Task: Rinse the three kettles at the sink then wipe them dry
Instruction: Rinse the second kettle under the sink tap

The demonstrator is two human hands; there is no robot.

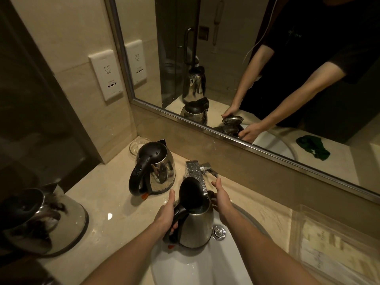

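Both forearms bare, left hand (166,214) and right hand (223,202) without gloves or rings. Mirror (267,68) reflection: dark short-sleeved shirt, thin white cable down chest.

Beige marble wall (67,33), framed mirror (226,58), dim warm light.

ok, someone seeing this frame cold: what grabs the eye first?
The shiny steel kettle with its black lid flipped open, held over the white sink basin by the left hand on its handle while the right hand steadies its far side. Next, two more steel kettles on the beige counter: one behind, one at far left.
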